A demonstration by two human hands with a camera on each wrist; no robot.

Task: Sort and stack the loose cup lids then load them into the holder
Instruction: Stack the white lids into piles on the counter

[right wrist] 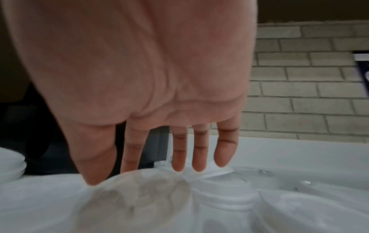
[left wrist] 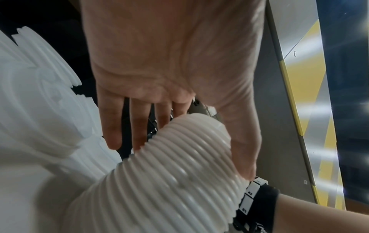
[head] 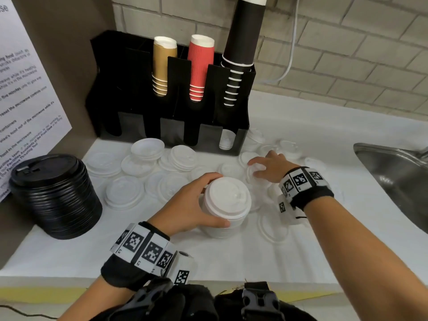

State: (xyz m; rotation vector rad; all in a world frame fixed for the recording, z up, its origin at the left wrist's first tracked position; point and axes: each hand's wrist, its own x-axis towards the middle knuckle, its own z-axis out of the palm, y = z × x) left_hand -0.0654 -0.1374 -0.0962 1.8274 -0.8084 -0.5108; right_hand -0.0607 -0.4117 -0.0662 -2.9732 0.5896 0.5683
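While a stack of white lids (head: pixel 225 205) stands on the white counter (head: pixel 289 256) at the centre of the head view, it is grasped by the left hand (head: pixel 185 205), with fingers wrapped round the far side and the thumb pressed against the near side. In the left wrist view the ribbed edges of the stack (left wrist: pixel 169 165) are seen held against the palm (left wrist: pixel 169 55). At about 1 o'clock from the stack, a single white lid (head: pixel 254 173) is pinched between the thumb and fingers of the right hand (head: pixel 271 166). Loose white lids (head: pixel 148 169) are spread over the counter from 10 to 2 o'clock of the stack. A black cup and lid holder (head: pixel 171 89) is set at 12 o'clock against the brick wall (head: pixel 347 42); tan cups (head: pixel 162 66), red cups (head: pixel 199 66) and black cups (head: pixel 240 47) are stacked in it. A tall pile of black lids (head: pixel 55 195) is placed at 9 o'clock, and a steel sink (head: pixel 398 177) at 3 o'clock.
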